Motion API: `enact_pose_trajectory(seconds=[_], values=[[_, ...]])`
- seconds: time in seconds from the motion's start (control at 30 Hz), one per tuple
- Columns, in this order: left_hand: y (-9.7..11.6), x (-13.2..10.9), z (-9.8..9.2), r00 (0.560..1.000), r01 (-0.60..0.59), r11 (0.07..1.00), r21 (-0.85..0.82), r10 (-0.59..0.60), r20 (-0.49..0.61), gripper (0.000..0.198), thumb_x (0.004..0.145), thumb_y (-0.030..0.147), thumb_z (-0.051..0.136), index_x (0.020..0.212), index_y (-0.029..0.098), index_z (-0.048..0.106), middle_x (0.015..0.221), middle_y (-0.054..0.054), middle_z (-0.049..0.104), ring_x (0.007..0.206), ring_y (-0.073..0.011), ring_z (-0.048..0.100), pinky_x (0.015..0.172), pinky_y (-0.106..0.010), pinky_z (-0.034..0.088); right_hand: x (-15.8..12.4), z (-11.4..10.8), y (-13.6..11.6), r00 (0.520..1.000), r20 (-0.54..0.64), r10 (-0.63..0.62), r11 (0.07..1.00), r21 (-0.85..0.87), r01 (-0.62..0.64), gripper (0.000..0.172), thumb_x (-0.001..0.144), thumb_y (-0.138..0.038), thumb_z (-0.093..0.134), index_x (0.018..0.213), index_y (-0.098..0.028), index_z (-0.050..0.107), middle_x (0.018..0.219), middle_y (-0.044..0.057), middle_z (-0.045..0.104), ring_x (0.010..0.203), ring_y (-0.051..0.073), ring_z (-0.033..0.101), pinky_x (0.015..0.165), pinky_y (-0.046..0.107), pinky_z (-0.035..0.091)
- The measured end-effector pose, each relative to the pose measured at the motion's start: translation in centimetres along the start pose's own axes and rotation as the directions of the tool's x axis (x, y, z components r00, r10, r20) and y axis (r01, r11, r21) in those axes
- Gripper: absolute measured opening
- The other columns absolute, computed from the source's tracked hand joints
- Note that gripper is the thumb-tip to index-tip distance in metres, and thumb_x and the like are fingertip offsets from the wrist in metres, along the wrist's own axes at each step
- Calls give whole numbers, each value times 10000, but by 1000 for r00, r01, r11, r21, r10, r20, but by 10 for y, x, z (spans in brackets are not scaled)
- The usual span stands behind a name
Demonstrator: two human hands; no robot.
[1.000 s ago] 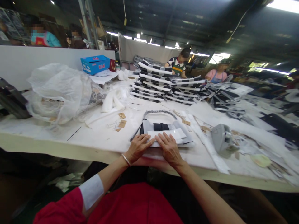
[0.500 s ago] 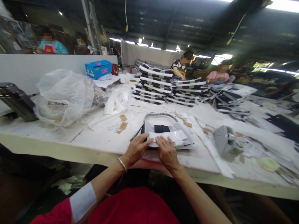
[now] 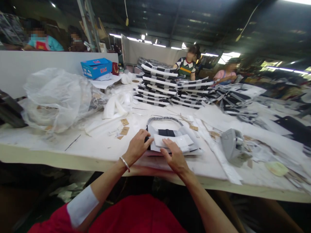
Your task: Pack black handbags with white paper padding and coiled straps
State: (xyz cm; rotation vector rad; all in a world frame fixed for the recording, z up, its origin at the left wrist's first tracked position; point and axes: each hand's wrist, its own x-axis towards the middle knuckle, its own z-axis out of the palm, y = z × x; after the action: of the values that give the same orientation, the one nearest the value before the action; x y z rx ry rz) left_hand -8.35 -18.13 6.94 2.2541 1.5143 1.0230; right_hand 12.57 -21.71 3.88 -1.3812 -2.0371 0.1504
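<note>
A black handbag (image 3: 167,133) lies flat in front of me, partly covered with white wrapping, its handle (image 3: 165,119) looped away from me in clear wrap. Across its front rests a folded white sheet (image 3: 177,141). My left hand (image 3: 139,144) is curled around the bag's left edge, with some black material showing between thumb and fingers. On the near part of the white sheet lies my right hand (image 3: 174,156), its fingers stretched out and the thumb apart. The bag's near left corner is partly hidden by my left hand.
Stacks of black bags with white strips (image 3: 159,84) stand at the back, with co-workers behind. A clear plastic bag (image 3: 57,100) and a blue box (image 3: 96,68) are at left. Brown tags (image 3: 124,130) lie nearby; a grey tape dispenser (image 3: 232,145) sits at right.
My left hand has moved off the white sheet to the bag's left edge. My right hand's thumb has spread away from its fingers. The view has shifted slightly.
</note>
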Motion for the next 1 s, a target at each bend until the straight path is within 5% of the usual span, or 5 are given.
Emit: enact_pose_trajectory(seconds=[0.13,0.23,0.57,0.8,1.0], values=[[-3,28,-3,977,90,974,210,-127,174,330,884,429,607,1071,157,592,1029,-95,676,950,-245,655,809,-340,502,10,-7,12,995,-51,81,996,48,-78,371,937,-362,491,1218,-187,655,1227,120,667,1150,261,613,1026,437,472],[2,47,-4,947,92,939,333,-186,262,402,908,510,535,1092,158,591,1036,-116,696,974,-276,666,804,-359,499,16,-11,14,998,41,52,998,-35,-50,382,871,-347,614,1208,-173,662,1251,133,653,1168,276,600,1037,447,458],[2,63,20,932,142,920,364,-248,264,279,896,305,541,1164,232,566,1118,-91,681,1040,-263,650,832,-361,489,36,-27,-12,926,378,8,931,-342,132,274,934,-224,547,1191,-231,642,1080,78,723,993,227,662,814,303,498],[-7,64,35,956,188,945,268,-238,170,353,898,99,382,1218,198,494,1075,-105,671,977,-245,660,815,-349,484,23,-17,-1,996,87,-8,962,-270,31,277,970,-195,441,1159,-180,642,1098,83,722,973,189,676,853,266,487],[-30,65,39,966,161,974,160,-189,178,273,898,142,471,1158,191,540,960,-69,694,927,-222,663,807,-318,493,22,-9,-15,997,78,-7,959,-283,29,262,973,-221,449,1133,-198,656,1095,80,720,1001,208,665,882,301,489]])
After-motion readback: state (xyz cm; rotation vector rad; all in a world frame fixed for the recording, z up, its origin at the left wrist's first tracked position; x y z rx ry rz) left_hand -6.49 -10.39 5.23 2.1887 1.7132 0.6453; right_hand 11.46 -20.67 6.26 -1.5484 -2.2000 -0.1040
